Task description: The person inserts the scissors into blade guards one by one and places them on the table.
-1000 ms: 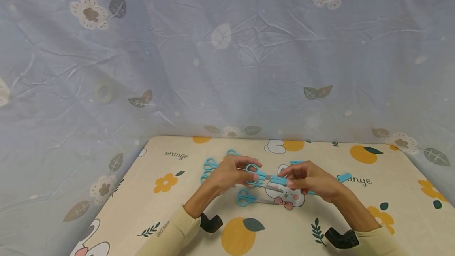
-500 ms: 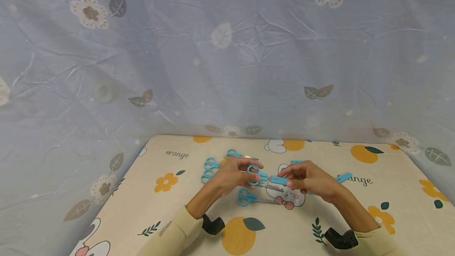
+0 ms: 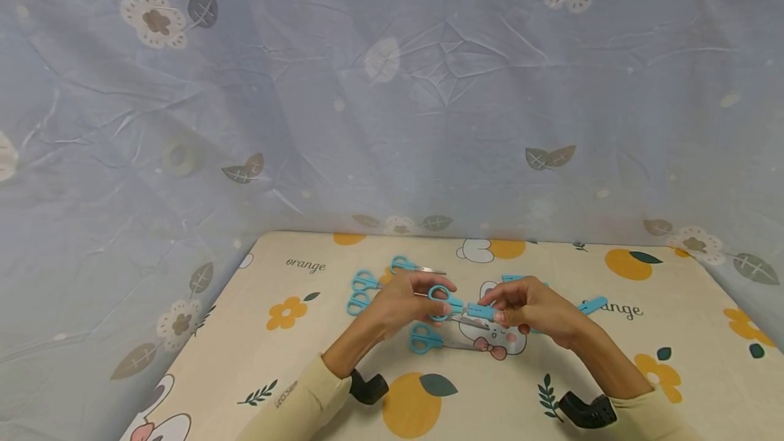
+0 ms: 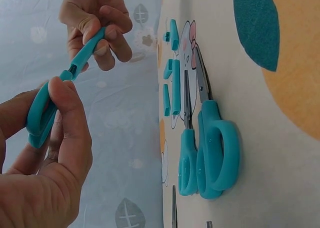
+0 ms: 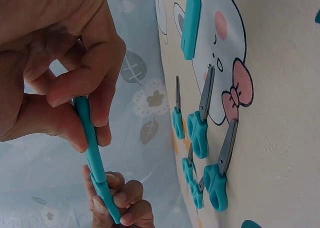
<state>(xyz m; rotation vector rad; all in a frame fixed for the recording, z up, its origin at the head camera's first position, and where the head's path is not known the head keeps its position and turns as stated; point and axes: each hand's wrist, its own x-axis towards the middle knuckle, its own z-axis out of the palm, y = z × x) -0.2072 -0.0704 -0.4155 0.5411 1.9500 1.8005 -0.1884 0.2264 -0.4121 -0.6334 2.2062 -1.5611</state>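
My left hand (image 3: 398,305) holds a pair of light-blue scissors (image 3: 454,304) by the finger loops, above the table. My right hand (image 3: 539,308) pinches a matching blue blade cover (image 3: 481,311) between thumb and fingers. In the left wrist view the cover (image 4: 88,52) sits over the blades, in line with the handles (image 4: 39,112), with a short dark bit of metal between them. The right wrist view shows the cover (image 5: 90,135) reaching close to the handles; most of the blades are hidden inside it.
Several uncovered blue scissors lie on the patterned tablecloth, one pair (image 3: 425,339) in front, another (image 3: 402,263) farther back. Loose blue covers lie beyond the right hand, among them one cover (image 3: 592,305) at its right. A pale flowered curtain (image 3: 392,121) hangs behind the table.
My left hand has shifted slightly to the right with the scissors, and the silver gap between handles and cover has narrowed. The right hand has stayed almost still.
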